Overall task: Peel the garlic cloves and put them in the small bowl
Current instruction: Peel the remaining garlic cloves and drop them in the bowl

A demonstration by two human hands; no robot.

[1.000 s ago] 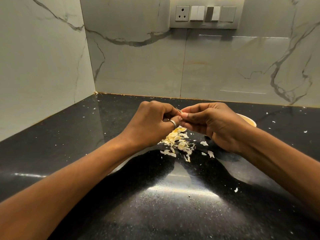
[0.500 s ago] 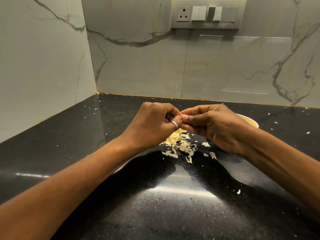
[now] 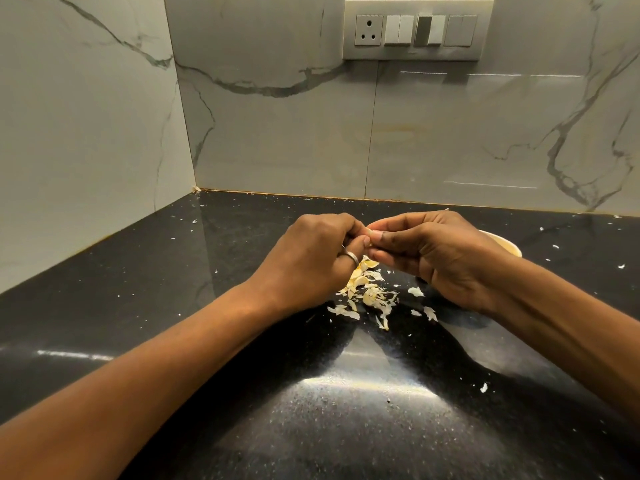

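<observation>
Pale garlic clove [image 3: 369,233], only a sliver showing, pinched between the fingertips of left hand [image 3: 311,261] and right hand [image 3: 440,258], above the peel pile [image 3: 367,292]. Since half a second ago: hands barely moved, same pinch. Clove's long axis: can't tell. Peels papery, cream, curled; worktop [image 3: 173,289] glossy black, speckled. Round cream small bowl [image 3: 509,244] sits behind the right hand, mostly hidden.

**Home kitchen corner**

Black speckled stone countertop [image 3: 138,306] meets glossy marble-look wall tiles [image 3: 277,133] in a corner. Switch panel [image 3: 415,29] with socket on the back wall. Garlic skins [image 3: 367,296] lie scattered on the countertop, small bowl [image 3: 502,242] rim showing near them.
</observation>
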